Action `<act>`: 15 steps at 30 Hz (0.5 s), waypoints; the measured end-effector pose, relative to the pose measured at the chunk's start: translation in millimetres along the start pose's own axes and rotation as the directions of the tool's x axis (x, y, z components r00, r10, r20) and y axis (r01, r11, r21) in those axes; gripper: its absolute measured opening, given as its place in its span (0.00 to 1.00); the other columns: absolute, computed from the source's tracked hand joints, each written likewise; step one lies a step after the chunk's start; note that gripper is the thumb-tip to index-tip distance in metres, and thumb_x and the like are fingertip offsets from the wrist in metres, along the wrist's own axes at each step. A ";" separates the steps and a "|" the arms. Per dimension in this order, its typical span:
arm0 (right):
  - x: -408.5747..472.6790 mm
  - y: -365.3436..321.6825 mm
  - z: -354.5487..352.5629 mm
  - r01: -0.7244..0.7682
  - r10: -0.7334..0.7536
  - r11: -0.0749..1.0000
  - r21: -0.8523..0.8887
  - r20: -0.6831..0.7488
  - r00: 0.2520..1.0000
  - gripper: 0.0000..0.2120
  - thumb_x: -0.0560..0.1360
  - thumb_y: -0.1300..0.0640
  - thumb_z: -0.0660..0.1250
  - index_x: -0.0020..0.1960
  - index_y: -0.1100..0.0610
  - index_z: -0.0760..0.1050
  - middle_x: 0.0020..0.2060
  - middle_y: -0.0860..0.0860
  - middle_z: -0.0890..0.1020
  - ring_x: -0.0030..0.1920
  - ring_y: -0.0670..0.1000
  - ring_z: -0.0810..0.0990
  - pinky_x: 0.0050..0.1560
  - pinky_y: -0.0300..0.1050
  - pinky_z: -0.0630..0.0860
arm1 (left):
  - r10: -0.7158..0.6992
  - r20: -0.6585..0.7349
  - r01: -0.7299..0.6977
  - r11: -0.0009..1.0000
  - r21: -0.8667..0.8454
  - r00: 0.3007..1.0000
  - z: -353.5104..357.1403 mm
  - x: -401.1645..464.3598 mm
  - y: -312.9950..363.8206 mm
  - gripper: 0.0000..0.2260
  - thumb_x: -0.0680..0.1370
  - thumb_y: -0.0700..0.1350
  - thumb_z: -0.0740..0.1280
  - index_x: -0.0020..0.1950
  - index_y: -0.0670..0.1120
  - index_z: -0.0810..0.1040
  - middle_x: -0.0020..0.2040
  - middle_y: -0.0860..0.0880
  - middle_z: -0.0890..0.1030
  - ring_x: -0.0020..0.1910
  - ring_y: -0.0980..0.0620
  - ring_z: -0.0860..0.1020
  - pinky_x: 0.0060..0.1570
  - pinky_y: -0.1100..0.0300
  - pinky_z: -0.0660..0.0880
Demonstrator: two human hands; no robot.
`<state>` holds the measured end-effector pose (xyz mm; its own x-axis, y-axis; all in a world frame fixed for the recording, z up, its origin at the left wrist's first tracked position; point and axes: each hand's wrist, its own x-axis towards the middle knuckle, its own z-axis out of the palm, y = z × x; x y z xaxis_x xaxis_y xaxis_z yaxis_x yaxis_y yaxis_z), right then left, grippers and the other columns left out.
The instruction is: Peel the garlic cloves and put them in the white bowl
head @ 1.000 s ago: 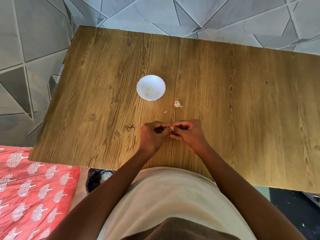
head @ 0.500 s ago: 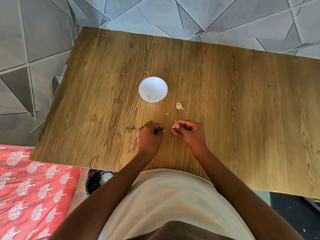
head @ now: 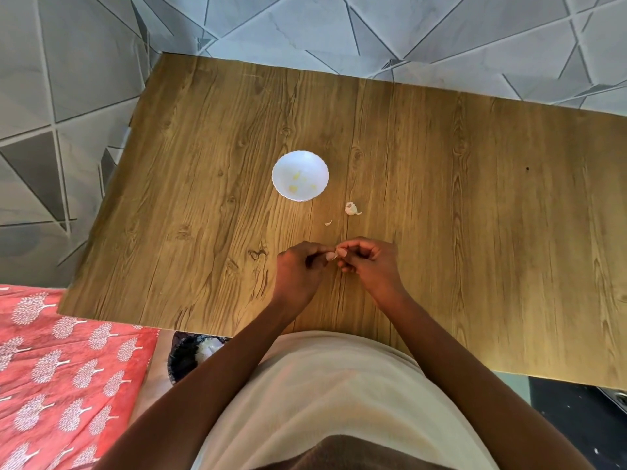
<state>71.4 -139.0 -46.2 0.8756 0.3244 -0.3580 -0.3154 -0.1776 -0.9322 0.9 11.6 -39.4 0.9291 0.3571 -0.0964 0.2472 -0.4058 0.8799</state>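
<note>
The white bowl (head: 300, 162) sits mid-table with several small yellowish peeled cloves inside. Just right of it and nearer me lies a piece of garlic (head: 351, 209) in its white skin, and a small flake of skin (head: 328, 223) lies beside it. Below these, my left hand (head: 298, 269) and my right hand (head: 369, 262) meet fingertip to fingertip over the table. Between them they pinch a small garlic clove (head: 334, 256), of which only a pale sliver shows. Both hands have their fingers curled.
The wooden table (head: 475, 232) stands on a grey tiled floor. A dark bin (head: 190, 354) holding white scraps stands under the near edge at my left. A red patterned cloth (head: 68, 374) covers the lower left.
The hands had drawn slightly apart half a second ago. Now their fingertips have come together again on the clove.
</note>
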 end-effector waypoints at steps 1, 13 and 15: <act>-0.2 0.1 0.3 0.005 -0.005 1.000 0.011 0.006 1.000 0.05 0.77 0.68 0.71 0.51 0.63 0.84 0.40 0.58 0.86 0.38 0.49 0.84 0.40 0.40 0.80 | -0.025 0.003 0.026 0.999 -0.030 1.000 0.4 0.0 1.0 0.07 0.77 0.40 0.76 0.54 0.48 0.87 0.46 0.56 0.85 0.47 0.64 0.82 0.48 0.72 0.76; -3.7 -6.4 2.1 0.051 -0.052 0.998 0.041 0.032 0.998 0.08 0.76 0.70 0.71 0.54 0.62 0.84 0.40 0.57 0.88 0.41 0.53 0.87 0.44 0.40 0.83 | -0.066 -0.042 0.063 0.995 -0.078 0.997 2.0 0.3 -4.6 0.08 0.75 0.40 0.78 0.54 0.45 0.88 0.46 0.51 0.87 0.45 0.60 0.84 0.46 0.70 0.79; -4.2 -6.2 1.3 0.090 -0.090 0.996 0.005 0.010 0.996 0.08 0.76 0.70 0.72 0.53 0.64 0.84 0.40 0.57 0.87 0.40 0.55 0.87 0.43 0.42 0.83 | -0.066 -0.030 0.063 0.993 -0.097 0.997 1.9 -0.1 -4.3 0.08 0.75 0.42 0.78 0.54 0.45 0.88 0.46 0.52 0.87 0.44 0.60 0.85 0.46 0.67 0.81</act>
<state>69.2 -138.0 -39.0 0.8967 0.3483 -0.2731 -0.2369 -0.1434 -0.9609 0.2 11.7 -44.0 0.9021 0.4080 -0.1408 0.2776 -0.2986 0.9131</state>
